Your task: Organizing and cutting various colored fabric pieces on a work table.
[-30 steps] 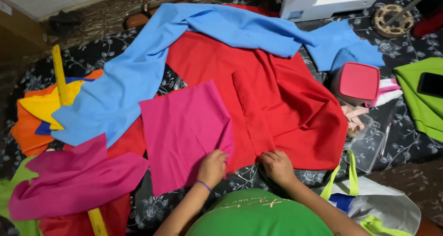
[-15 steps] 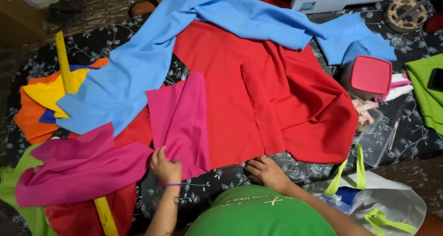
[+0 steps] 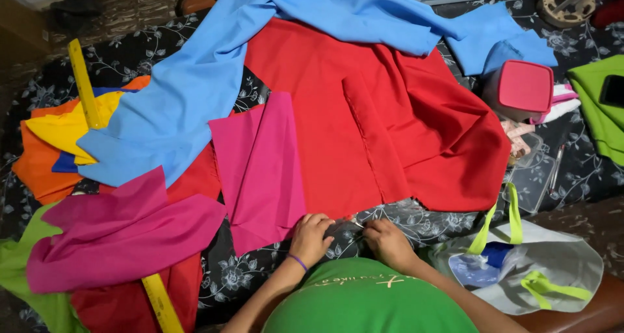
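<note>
While both hands sit at the near edge of the red cloth (image 3: pixel 364 112), what they pinch is hard to make out: the left hand (image 3: pixel 311 239) has fingers curled, the right hand (image 3: pixel 388 240) looks pinched on something tiny, maybe a pin or thread, too small to tell. The red cloth lies flat mid-scene on the black floral sheet (image 3: pixel 247 268), its top hidden under the blue cloth (image 3: pixel 195 92). The folded pink cloth (image 3: pixel 263 167) lies just beside the left hand. A yellow ruler (image 3: pixel 161 304) is cut off at the bottom edge. Half a second ago the left hand was further left, on the pink cloth's lower corner; now it is close to the right hand.
</note>
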